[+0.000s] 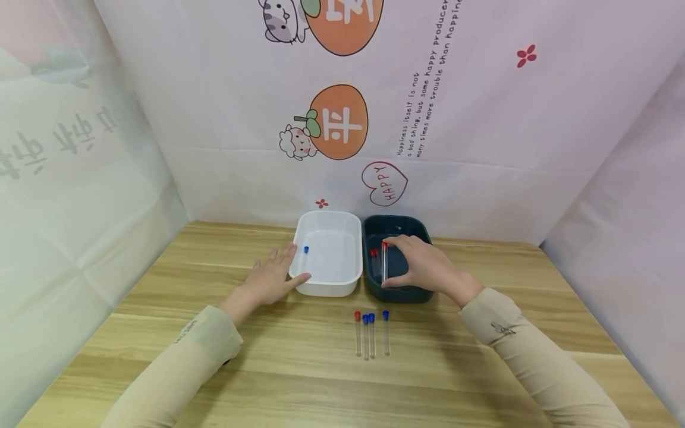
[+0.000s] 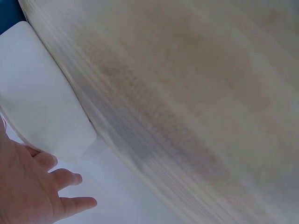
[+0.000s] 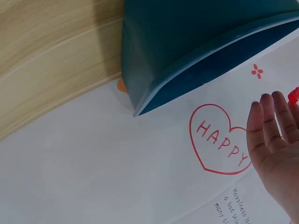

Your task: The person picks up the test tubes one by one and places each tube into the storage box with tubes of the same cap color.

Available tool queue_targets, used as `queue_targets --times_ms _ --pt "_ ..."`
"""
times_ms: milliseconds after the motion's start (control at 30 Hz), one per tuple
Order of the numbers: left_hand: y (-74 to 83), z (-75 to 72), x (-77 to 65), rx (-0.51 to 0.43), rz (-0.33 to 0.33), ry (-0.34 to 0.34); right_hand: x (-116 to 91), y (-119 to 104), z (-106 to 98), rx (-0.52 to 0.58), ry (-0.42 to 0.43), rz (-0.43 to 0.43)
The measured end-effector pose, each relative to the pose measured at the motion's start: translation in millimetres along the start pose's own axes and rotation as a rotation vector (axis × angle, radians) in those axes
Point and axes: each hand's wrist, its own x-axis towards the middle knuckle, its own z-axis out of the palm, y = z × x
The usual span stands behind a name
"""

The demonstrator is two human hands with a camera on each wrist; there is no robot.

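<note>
Over the dark blue-green basin (image 1: pixel 398 293), my right hand (image 1: pixel 425 263) pinches a clear test tube (image 1: pixel 384 264) with a red stopper, thumb at its lower end and fingers at the stopper. Only that red stopper (image 3: pixel 293 96) shows at the edge of the right wrist view. Another red-stoppered tube (image 1: pixel 374 253) is inside this basin. My left hand (image 1: pixel 269 279), fingers spread, rests against the left rim of the white basin (image 1: pixel 327 289); the left wrist view has its fingers along the basin's outside. A blue-stoppered tube (image 1: pixel 306 250) lies in the white basin.
In front of the basins, a red-stoppered tube (image 1: pixel 358 334) and several blue-stoppered tubes (image 1: pixel 386 334) lie on the wooden table (image 1: pixel 299 374). A printed cloth (image 1: pixel 455 196) hangs close behind the basins, which stand side by side. More cloth borders both sides.
</note>
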Motion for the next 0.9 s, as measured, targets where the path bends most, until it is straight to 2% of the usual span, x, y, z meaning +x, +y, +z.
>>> queue_targets --times_ms 333,633,900 --pt "2.8 -2.0 -1.9 0.021 0.003 0.005 5.6 10.2 6.7 -0.006 -0.023 0.025" --pt "5.7 -2.8 -3.2 0.07 0.002 0.012 11.0 17.8 12.7 -0.032 -0.044 0.035" --pt "5.8 -3.5 -2.6 0.129 0.016 0.021 20.9 26.4 18.6 -0.037 -0.097 0.058"
